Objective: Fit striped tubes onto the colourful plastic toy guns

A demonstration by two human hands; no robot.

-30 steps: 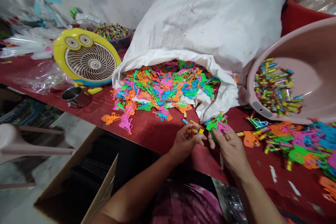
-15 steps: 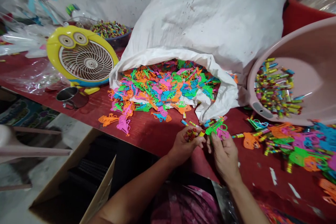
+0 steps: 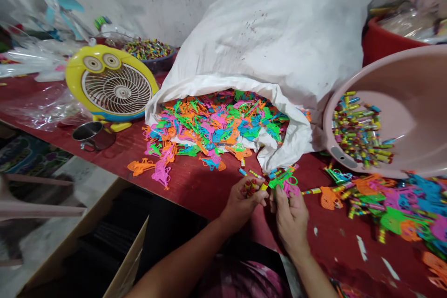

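Note:
My left hand point(image 3: 239, 205) is closed around several small candy-like tubes point(image 3: 264, 186), yellow with red ends. Close beside it, my right hand point(image 3: 292, 216) grips plastic toy pistols, a green one point(image 3: 279, 179) and a pink one point(image 3: 289, 188), between thumb and fingers. The two hands nearly meet over the table's front edge. Just beyond them lie a few loose tubes point(image 3: 253, 173). A white sack point(image 3: 268, 42) lies on its side behind, its mouth spilling a heap of bright toy pistols point(image 3: 213, 123). Exactly how many pieces each hand holds is hidden by the fingers.
A tilted pink basin point(image 3: 412, 111) with tubes inside stands at right, above a pile of toy pistols and tubes point(image 3: 394, 195). At left are a yellow fan point(image 3: 120, 86), a metal mug point(image 3: 99, 136) and an open carton point(image 3: 131, 253) below the red table point(image 3: 195, 181).
The view has shifted slightly, so the table things sit a little lower in it. Both hands keep hold of the same pieces, still close together.

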